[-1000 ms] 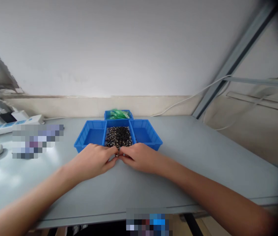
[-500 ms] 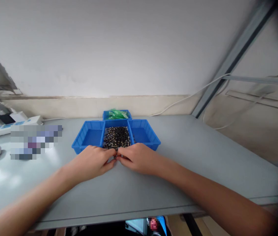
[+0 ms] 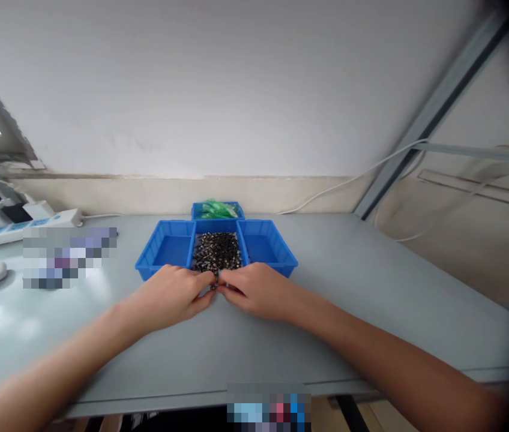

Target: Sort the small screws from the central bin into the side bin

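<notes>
Left hand [image 3: 176, 295]: our thumb and index finger pinch a small piece [image 3: 213, 286] at the near edge of the middle bin [image 3: 216, 225]; with so little surface to hold, a slackened pinch could let it slip.
Right hand [image 3: 254, 292]: our thumb and index finger close on the same piece from the other side, their tips almost meeting the left ones; such crowding could knock it askew.
Small piece: it sits between our fingertips, mostly covered, so we cannot tell its shape or which way it faces; that poor view could hide a crooked fit.
Heap of parts [image 3: 218, 249]: dark and metallic bits lie jumbled in the middle bin, just beyond our fingers; a dropped piece could be lost among them.
Side bins: the left bin [image 3: 168, 249] and right bin [image 3: 266, 249] flank the heap, near our knuckles; a careless wrist could nudge either.
Table [image 3: 326, 258]: its smooth grey top could let a fallen piece roll.
</notes>
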